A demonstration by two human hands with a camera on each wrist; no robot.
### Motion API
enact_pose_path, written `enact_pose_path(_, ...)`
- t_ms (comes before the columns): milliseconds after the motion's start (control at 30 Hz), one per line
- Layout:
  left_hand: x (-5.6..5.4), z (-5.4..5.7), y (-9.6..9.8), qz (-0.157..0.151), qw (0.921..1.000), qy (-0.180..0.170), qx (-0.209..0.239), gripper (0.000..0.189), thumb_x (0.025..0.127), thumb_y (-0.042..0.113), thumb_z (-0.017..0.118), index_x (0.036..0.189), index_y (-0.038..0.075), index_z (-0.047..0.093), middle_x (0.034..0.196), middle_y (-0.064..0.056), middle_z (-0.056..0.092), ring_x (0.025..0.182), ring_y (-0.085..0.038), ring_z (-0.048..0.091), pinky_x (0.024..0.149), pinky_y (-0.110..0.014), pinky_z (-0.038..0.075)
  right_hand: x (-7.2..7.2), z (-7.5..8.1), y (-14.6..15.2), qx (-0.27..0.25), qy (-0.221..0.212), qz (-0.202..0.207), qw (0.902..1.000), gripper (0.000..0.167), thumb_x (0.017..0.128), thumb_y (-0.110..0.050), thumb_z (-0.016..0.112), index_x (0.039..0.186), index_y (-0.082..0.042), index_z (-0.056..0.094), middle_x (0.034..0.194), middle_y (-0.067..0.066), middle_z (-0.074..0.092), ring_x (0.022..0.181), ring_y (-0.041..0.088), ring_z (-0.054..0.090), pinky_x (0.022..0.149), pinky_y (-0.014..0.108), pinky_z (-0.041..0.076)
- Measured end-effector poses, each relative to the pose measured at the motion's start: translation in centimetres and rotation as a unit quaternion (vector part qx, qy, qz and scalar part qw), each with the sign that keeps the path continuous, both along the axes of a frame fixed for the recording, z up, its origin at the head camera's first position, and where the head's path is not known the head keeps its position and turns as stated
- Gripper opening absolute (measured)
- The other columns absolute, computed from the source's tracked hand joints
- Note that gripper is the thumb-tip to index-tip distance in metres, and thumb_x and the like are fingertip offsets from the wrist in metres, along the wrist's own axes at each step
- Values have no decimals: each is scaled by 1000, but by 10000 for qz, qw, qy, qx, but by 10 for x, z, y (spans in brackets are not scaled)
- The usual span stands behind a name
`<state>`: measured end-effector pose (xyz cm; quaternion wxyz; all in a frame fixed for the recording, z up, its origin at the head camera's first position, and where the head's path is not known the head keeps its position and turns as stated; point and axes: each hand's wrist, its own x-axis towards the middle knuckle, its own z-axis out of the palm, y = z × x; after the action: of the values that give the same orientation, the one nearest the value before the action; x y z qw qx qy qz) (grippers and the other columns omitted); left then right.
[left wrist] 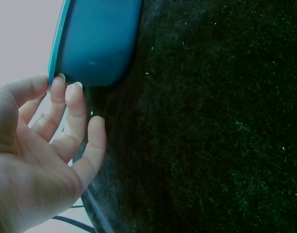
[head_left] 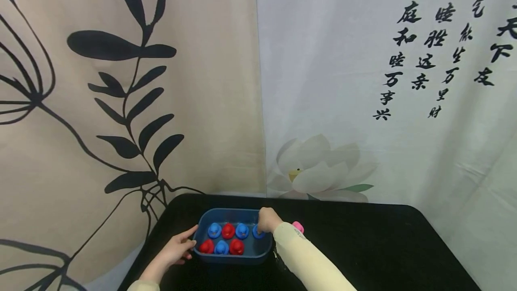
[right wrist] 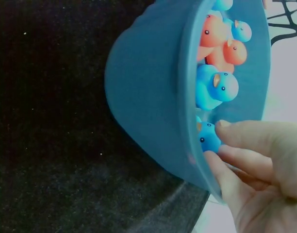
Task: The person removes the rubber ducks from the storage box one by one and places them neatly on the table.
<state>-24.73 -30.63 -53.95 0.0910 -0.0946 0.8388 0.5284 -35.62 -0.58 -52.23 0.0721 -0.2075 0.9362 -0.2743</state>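
Observation:
A blue plastic bin [head_left: 232, 258] stands on the black table with several blue and red rubber ducks in it. My right hand [head_left: 268, 220] reaches over its right end and pinches a blue rubber duck [right wrist: 210, 138] between thumb and fingers, just inside the wall. Beside that one sit another blue duck [right wrist: 219, 87] and a red duck [head_left: 228, 231]. At the bin's left end, my left hand [head_left: 177, 247] holds the rim, its thumb at the edge and fingertips [left wrist: 74, 92] against the outer wall below. The lower fingers of the left hand hang loosely curved.
A pink object [head_left: 298, 226] lies on the black table [head_left: 375, 246] just past the right sleeve, partly hidden by it. Behind the table hangs a printed curtain [head_left: 218, 80] with leaves, a lotus and Chinese characters.

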Motion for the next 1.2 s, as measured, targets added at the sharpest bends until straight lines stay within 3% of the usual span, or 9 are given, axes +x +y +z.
enact_pose_path(133,-1,0,-1,8,10000,-30,33,56,95,17,54,148,8,38,87,-9,58,69,-24,60,62,-36,49,2,2,-1,38,49,86,9999,50,66,9,71,44,-13,32,43,-8,20,42,9,17,40,24,17)
enact_pose_path(233,-1,0,-2,-42,10000,-44,73,56,96,18,54,148,8,37,88,-9,58,70,-24,60,63,-37,49,4,4,-2,101,73,171,9998,31,66,7,72,50,-7,50,49,-7,39,44,9,28,39,22,27)
enact_pose_path(333,0,0,-3,-80,9999,-42,86,57,95,19,55,148,7,37,88,-9,59,70,-24,60,63,-37,49,8,5,-3,137,137,264,9995,13,65,4,75,66,-3,64,64,-2,57,52,11,44,45,25,42)
enact_pose_path(433,0,-1,-4,-81,9999,-35,78,57,95,20,55,148,7,37,88,-9,59,70,-24,60,63,-37,49,11,3,-4,155,191,333,9991,13,65,2,77,74,-2,68,70,1,62,58,13,50,51,28,49)
enact_pose_path(700,0,-3,-4,-79,9999,-15,96,57,96,20,55,149,8,37,88,-9,58,70,-24,60,64,-38,50,12,-6,-7,-56,167,149,9997,17,67,-2,79,81,0,71,70,0,61,60,13,50,53,29,50)
enact_pose_path(967,0,-3,-5,-77,9999,-21,124,57,96,19,55,148,8,37,88,-9,58,70,-24,60,64,-38,50,7,-17,-8,-214,188,170,9994,7,69,0,74,71,-3,68,59,-4,51,52,10,43,45,24,40)
enact_pose_path(1067,0,-4,-5,-77,9999,-33,121,57,96,19,54,149,7,36,88,-9,58,70,-24,60,64,-39,50,8,-20,-8,-252,267,204,9991,23,69,1,74,56,-8,57,49,-7,38,45,8,32,40,22,28)
enact_pose_path(1200,0,-4,-4,-36,9999,-20,128,57,95,19,55,148,8,37,88,-9,58,70,-25,60,64,-39,50,9,-22,-8,-211,392,161,9989,42,69,0,74,48,-15,40,47,-9,25,43,8,23,40,22,19)
